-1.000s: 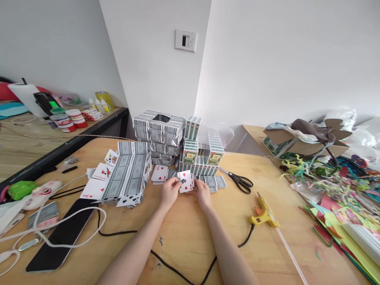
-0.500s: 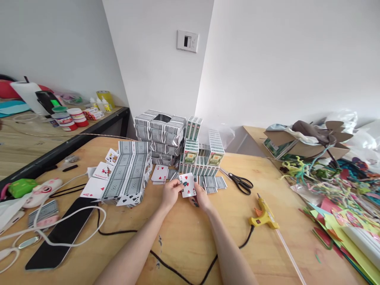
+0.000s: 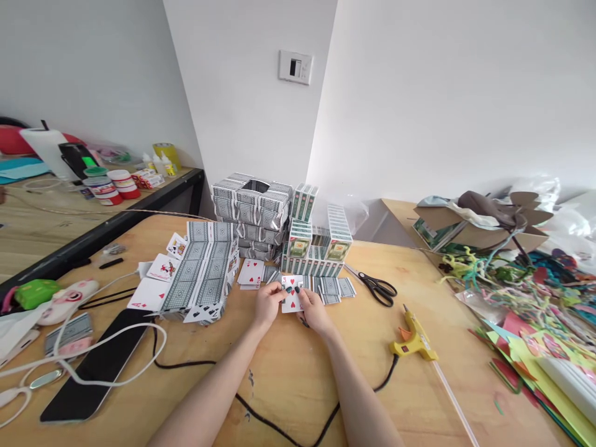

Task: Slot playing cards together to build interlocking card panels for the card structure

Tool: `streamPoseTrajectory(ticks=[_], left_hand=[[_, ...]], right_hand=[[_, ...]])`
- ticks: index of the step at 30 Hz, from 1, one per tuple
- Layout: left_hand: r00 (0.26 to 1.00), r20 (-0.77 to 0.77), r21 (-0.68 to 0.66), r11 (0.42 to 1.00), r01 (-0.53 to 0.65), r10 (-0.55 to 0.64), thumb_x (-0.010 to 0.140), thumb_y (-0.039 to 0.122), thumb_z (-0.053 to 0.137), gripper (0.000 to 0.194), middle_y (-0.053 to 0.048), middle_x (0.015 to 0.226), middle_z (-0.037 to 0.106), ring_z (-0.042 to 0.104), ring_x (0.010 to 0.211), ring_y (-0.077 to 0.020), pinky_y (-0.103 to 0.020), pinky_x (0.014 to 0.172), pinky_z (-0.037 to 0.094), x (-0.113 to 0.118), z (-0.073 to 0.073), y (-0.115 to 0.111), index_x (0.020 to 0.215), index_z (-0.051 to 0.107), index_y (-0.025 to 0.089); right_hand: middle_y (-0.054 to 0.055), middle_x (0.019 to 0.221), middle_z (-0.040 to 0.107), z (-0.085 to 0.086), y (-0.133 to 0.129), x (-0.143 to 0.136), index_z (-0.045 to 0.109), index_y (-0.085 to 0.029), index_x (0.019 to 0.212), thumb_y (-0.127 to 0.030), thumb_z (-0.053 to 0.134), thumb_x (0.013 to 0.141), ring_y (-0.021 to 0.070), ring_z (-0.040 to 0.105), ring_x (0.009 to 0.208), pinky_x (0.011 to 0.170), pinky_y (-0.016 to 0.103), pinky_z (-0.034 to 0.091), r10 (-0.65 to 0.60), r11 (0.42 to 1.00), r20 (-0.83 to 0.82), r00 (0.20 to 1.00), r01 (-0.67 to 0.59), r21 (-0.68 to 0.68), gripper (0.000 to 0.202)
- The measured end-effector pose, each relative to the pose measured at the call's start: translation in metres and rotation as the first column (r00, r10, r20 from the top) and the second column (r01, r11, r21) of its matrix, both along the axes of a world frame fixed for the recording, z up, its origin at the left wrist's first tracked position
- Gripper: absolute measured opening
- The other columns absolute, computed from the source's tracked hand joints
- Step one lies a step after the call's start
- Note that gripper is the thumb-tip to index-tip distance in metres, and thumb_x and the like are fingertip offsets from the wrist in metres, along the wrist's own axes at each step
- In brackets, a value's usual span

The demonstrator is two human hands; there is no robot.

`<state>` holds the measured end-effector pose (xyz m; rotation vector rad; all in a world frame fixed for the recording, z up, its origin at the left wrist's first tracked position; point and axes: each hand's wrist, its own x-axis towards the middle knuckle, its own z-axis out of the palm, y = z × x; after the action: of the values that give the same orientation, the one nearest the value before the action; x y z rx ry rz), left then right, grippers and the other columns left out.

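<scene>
Between my two hands is a playing card [image 3: 292, 304], a three of hearts, face up above the table. My left hand [image 3: 269, 304] pinches its left edge, thumb on the face. My right hand [image 3: 313, 310] grips the right side, with the thumb lying across the card's middle and fingers curled behind. Just beyond lie face-down cards [image 3: 330, 288] and a few face-up heart cards [image 3: 250, 273]. To the left rests a long structure of joined cards [image 3: 200, 267], backs outward. Behind stands a box-like stack built of cards [image 3: 251, 208] with an opening on top.
Green card boxes [image 3: 313, 266] are stacked behind my hands. Black-handled scissors [image 3: 378, 288] and a yellow glue gun [image 3: 413, 338] lie to the right; its black cord crosses under my forearms. A phone [image 3: 95, 366] and white cable [image 3: 139, 382] are at left, craft scraps [image 3: 526, 335] at far right.
My right thumb has slid from the card's right edge inward over its face. Both thumbs are now close together, and the card sits slightly lower in view.
</scene>
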<state>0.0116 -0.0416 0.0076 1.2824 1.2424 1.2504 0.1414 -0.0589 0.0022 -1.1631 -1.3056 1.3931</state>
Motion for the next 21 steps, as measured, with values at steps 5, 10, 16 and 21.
streamPoseTrajectory(ticks=[5,10,16,21], left_hand=[[0.969,0.237,-0.107,0.989,0.103,-0.076,0.060,0.031,0.060,0.018,0.002,0.057,0.055,0.050,0.051,-0.0105,-0.021,0.048,0.040,0.005,0.000,-0.002,0.066,0.056,0.014],[0.930,0.364,-0.226,0.963,0.145,-0.054,0.050,0.023,0.072,0.034,-0.003,0.067,0.064,0.059,0.061,-0.0148,-0.026,0.057,0.047,0.011,-0.001,-0.003,0.080,0.060,0.012],[0.904,0.421,-0.366,0.926,0.095,0.074,0.045,0.022,0.073,0.032,-0.002,0.060,0.064,0.057,0.048,-0.0131,-0.024,0.046,0.044,0.010,0.000,0.000,0.072,0.061,0.011],[0.823,0.560,-0.347,0.929,0.128,0.096,0.050,0.022,0.071,0.024,-0.004,0.060,0.064,0.059,0.053,-0.0146,-0.025,0.050,0.046,0.009,0.003,0.003,0.070,0.062,0.011]], right_hand=[[-0.008,0.037,0.037,-0.002,0.000,-0.004,0.040,-0.021,0.064,-0.057,0.038,0.076,0.0069,0.030,0.028,0.030,0.019,0.022,0.036,0.999,0.031,0.999,-0.037,0.039,0.039],[-0.007,0.036,0.037,-0.005,-0.002,-0.010,0.036,-0.022,0.059,-0.053,0.033,0.080,0.0080,0.033,0.028,0.030,0.019,0.022,0.019,0.995,0.125,0.992,-0.030,0.092,0.037],[-0.006,0.034,0.040,-0.007,-0.004,-0.015,0.039,-0.022,0.057,-0.046,0.036,0.081,0.0089,0.035,0.027,0.030,0.019,0.023,-0.001,0.990,0.211,0.978,-0.029,0.139,0.034],[-0.007,0.036,0.041,-0.002,-0.007,-0.016,0.039,-0.022,0.062,-0.047,0.036,0.082,0.0080,0.034,0.027,0.030,0.019,0.026,0.083,0.982,0.193,0.978,-0.113,0.149,0.032]])
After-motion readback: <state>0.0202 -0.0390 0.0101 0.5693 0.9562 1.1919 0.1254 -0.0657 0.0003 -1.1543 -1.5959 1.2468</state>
